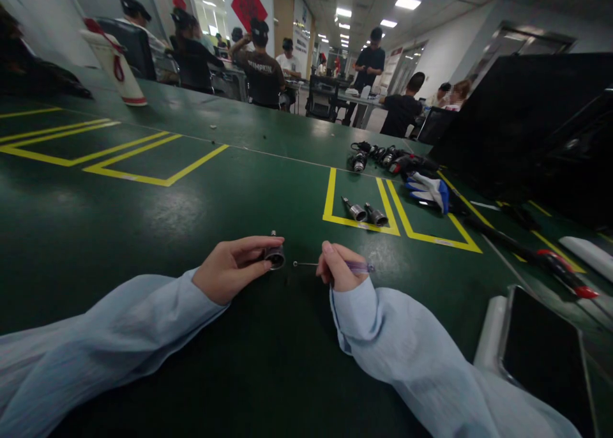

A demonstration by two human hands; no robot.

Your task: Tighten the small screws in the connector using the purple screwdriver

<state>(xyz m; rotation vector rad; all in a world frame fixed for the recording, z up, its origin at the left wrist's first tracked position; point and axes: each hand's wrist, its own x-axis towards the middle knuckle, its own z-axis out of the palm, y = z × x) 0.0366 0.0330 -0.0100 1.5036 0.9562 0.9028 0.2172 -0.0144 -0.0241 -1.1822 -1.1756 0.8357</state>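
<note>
Between the thumb and fingers of my left hand [234,265] is a round metal cup-shaped part [274,258], its hollow end turned toward me and a short stem standing up at its back. My right hand [340,265] is closed around the translucent purple handle of a thin rod tool [306,264]. The tool's slim metal shaft points left and ends in a small round tip, a little apart from the cup-shaped part. Two similar metal parts with stems, one [355,211] beside the other [377,216], lie inside a yellow taped box farther right.
Yellow tape [330,195] marks boxes on the green table [201,221]. Beyond lie dark cabled parts [373,156] and a blue-white glove [428,191]. On the right are a red-black tool [567,275], a phone [546,355] and a black screen [536,125]. People sit behind.
</note>
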